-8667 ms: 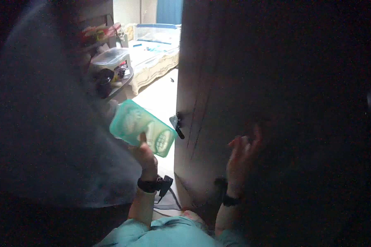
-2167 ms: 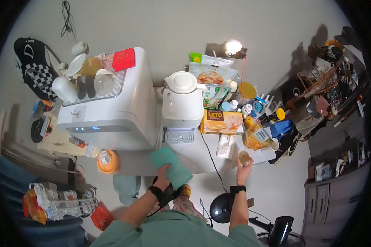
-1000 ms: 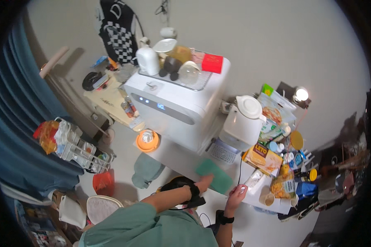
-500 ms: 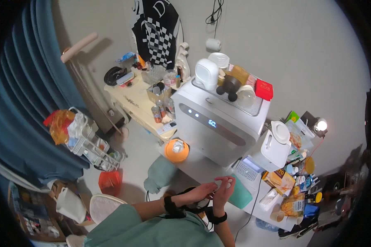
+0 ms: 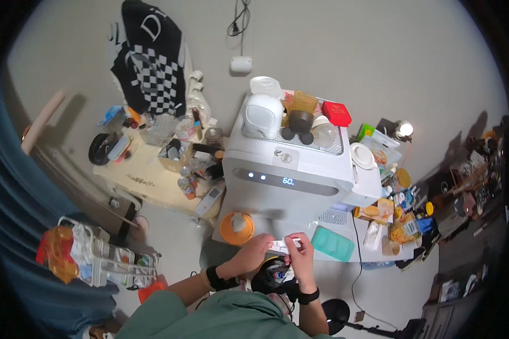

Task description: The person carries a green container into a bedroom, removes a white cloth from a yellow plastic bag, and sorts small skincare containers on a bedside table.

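Both hands meet at the front edge of the white table [image 5: 266,221], around a small white strip-like piece [image 5: 279,245]. My left hand [image 5: 252,255] pinches its left end with the fingertips. At the other end, my right hand [image 5: 302,262] grips it between thumb and fingers. The piece is too small to name. Left of the hands lies an orange round lid or plate [image 5: 228,230] with a crumpled whitish item [image 5: 238,221] on it. A teal flat tray [image 5: 332,244] rests just right of my right hand.
Behind the hands stands a large white appliance [image 5: 288,198] with a lit display and several things on top. A white bin-like container [image 5: 367,189] and food packages [image 5: 406,230] crowd the right. A cream side table [image 5: 147,181] and rolling cart [image 5: 110,263] stand left.
My view has swung, so the room sits farther left in it. The hands have drawn slightly apart, and the white piece between them now shows more fully.
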